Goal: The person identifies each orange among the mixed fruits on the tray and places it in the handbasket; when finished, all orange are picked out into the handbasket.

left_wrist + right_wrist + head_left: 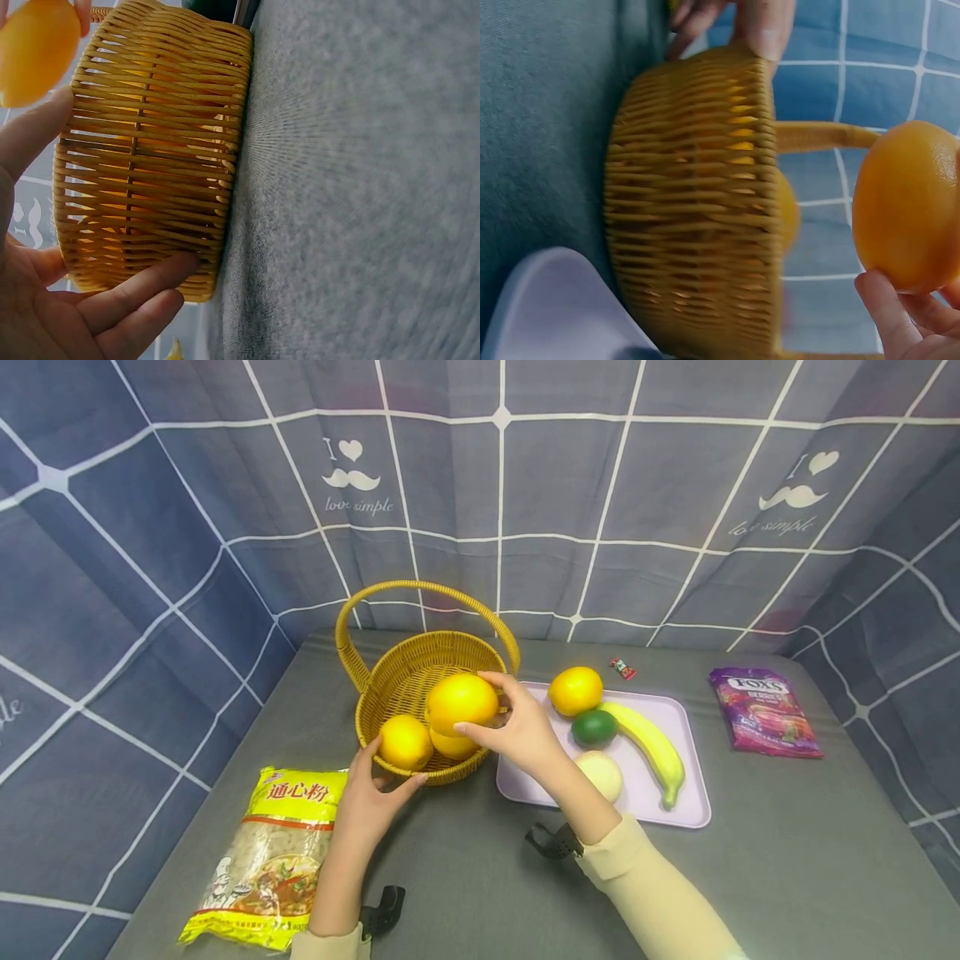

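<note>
A yellow wicker basket (400,681) with a tall handle stands on the grey cloth. My left hand (367,802) holds its near-left rim, with fingers spread along the woven wall (150,165) in the left wrist view. Above the basket opening, my right hand (521,731) grips an orange (460,700) between thumb and fingers; the same orange (907,206) hangs clear of the rim in the right wrist view. Two more oranges lie inside: one orange (405,742) beside my left fingers, another orange (452,746) partly hidden under the held one.
Right of the basket, a pale lilac tray (523,783) carries an orange (576,691), a green fruit (595,728), a banana (652,747) and a round pale fruit (602,774). A pasta bag (262,860), a purple candy bag (765,712) and a small red wrapper (622,668) lie around.
</note>
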`<move>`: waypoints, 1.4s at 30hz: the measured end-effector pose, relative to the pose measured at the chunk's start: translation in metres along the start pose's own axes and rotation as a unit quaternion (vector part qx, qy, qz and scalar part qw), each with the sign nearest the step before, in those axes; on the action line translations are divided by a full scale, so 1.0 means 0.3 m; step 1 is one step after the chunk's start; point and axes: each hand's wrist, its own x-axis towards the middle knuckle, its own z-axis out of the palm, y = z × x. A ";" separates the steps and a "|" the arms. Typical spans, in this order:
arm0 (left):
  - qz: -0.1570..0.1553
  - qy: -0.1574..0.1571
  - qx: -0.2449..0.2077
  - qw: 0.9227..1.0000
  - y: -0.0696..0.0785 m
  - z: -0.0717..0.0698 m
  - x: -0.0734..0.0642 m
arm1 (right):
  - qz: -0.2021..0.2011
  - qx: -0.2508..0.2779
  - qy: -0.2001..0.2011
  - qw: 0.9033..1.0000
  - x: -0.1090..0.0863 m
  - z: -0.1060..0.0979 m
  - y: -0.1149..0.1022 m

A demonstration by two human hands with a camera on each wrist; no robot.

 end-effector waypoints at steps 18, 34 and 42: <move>-0.011 0.000 0.011 1.000 -0.011 -0.001 -0.009 | 0.002 -0.028 0.022 0.999 0.108 0.127 0.058; -0.005 0.006 0.010 1.000 -0.007 0.004 -0.009 | 0.005 -0.026 0.073 0.997 0.171 0.155 0.089; 0.001 0.011 0.015 1.000 0.003 0.005 -0.002 | 0.035 -0.046 0.079 0.995 0.233 0.168 0.097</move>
